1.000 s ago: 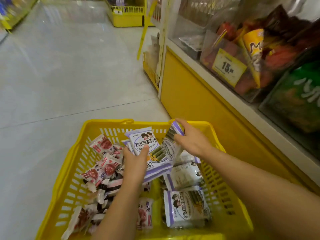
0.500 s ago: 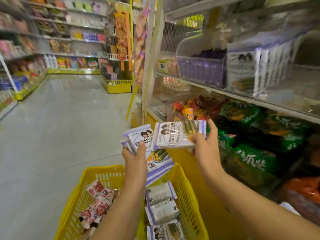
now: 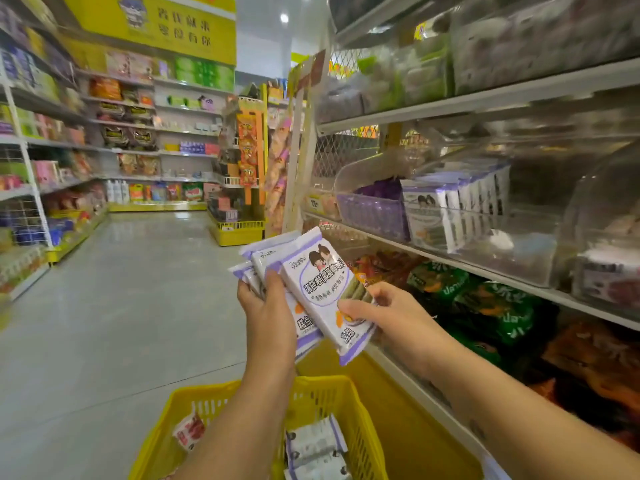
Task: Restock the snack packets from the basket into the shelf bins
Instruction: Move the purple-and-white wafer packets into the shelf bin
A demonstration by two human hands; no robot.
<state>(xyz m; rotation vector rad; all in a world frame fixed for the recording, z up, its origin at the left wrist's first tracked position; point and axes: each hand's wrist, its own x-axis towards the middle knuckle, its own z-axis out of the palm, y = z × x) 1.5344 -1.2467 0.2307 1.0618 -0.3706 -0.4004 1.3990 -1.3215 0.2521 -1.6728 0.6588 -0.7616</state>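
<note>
I hold a fanned stack of white-and-purple snack packets (image 3: 311,285) at chest height above the yellow basket (image 3: 349,396). My left hand (image 3: 268,317) grips the stack from the left, thumb across the fronts. My right hand (image 3: 377,313) pinches the lower right edge of the front packet. On the middle shelf to the right, a clear bin (image 3: 460,213) holds a row of the same packets standing upright. More purple packets (image 3: 311,452) and a red-and-white packet (image 3: 188,431) lie in the basket.
A purple mesh bin (image 3: 372,213) stands left of the clear bin. Green snack bags (image 3: 485,306) fill the shelf below. A yellow shelf base (image 3: 408,431) runs beside the basket. The grey aisle floor (image 3: 131,306) stretches left, with a yellow display stand (image 3: 239,230) at its far end.
Both hands rose from the basket with packets. The right hand's packet has joined the front of the left hand's stack, and my view lifted toward the shelf bins.
</note>
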